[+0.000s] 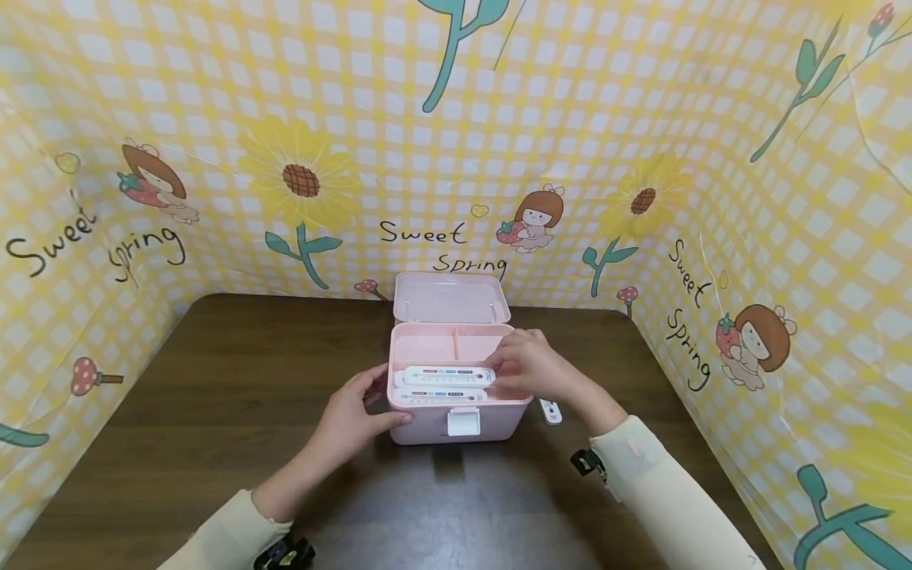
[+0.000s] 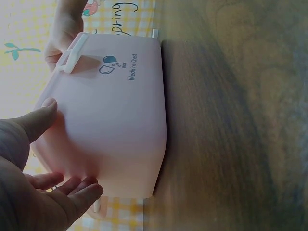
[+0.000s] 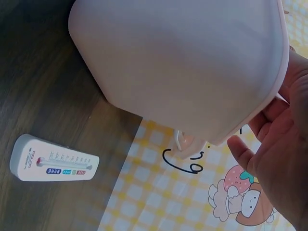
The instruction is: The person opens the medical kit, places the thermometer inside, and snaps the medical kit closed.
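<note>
The left hand (image 1: 354, 408), spread wide, braces the box (image 1: 423, 426); the right hand (image 1: 530, 364), grip unclear, seems to settle a thermometer (image 1: 447, 377) inside, probably needing careful alignment next.

Soft glare lightens the near tabletop (image 1: 492, 507) in the bright head view (both wrist views look dimmer).

We count one pink box (image 1: 423, 428) just below the centre of the frame, with one lid (image 1: 452, 298), one latch (image 1: 464, 422) and one divider (image 1: 458, 345). Inside it we see at least two thermometers (image 1: 449, 377), and right of it one loose thermometer (image 1: 551, 412). We count two hands, the left hand (image 1: 354, 413) and right hand (image 1: 534, 364), and three printed girls (image 1: 537, 218).
</note>
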Available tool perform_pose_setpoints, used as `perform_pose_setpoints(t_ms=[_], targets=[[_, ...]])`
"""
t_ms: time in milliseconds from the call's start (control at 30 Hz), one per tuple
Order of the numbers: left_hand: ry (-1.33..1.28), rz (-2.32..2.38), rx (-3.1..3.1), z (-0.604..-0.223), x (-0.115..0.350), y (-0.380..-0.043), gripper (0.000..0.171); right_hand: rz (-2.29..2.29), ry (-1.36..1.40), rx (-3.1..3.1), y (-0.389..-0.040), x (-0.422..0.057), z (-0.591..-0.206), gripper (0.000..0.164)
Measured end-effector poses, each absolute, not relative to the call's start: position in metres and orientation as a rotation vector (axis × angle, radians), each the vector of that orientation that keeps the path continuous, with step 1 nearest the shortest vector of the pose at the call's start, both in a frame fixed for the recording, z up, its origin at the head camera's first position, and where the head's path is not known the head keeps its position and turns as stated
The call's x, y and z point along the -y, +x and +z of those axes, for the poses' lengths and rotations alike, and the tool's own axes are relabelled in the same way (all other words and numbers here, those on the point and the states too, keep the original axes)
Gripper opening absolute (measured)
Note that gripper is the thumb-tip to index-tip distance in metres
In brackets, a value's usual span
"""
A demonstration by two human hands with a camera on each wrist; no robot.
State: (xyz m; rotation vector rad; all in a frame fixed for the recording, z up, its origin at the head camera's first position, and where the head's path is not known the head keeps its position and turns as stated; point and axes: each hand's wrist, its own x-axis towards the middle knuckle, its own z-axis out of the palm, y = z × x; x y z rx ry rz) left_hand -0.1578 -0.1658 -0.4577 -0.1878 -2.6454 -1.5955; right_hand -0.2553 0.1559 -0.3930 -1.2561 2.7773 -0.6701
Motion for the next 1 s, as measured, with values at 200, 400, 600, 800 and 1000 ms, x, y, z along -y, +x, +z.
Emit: perform_pose_setpoints(t_ms=[200,400,600,800,1000], targets=[[-0.176,-1.605,2.649,-0.458,0.165,-0.157,0.094,-0.656,-1.252,-2.791,-0.254,-0.15,-0.395,0.026],[-0.166,-1.602,2.654,-0.457,0.165,-0.156,0.094,-0.64,-1.282,-2.8,-0.254,-0.145,-0.395,0.03],[-0.167,-1.606,2.658,-0.454,0.165,-0.156,0.094,-0.626,-1.276,-2.82,-0.253,-0.143,-0.394,0.031],[-0.172,-1.608,2.657,-0.455,0.165,-0.157,0.094,-0.614,-1.241,-2.823,-0.251,-0.144,-0.392,0.03],[-0.178,-1.602,2.653,-0.454,0.165,-0.157,0.094,-0.636,-1.264,-2.826,-0.249,-0.147,-0.391,0.027]])
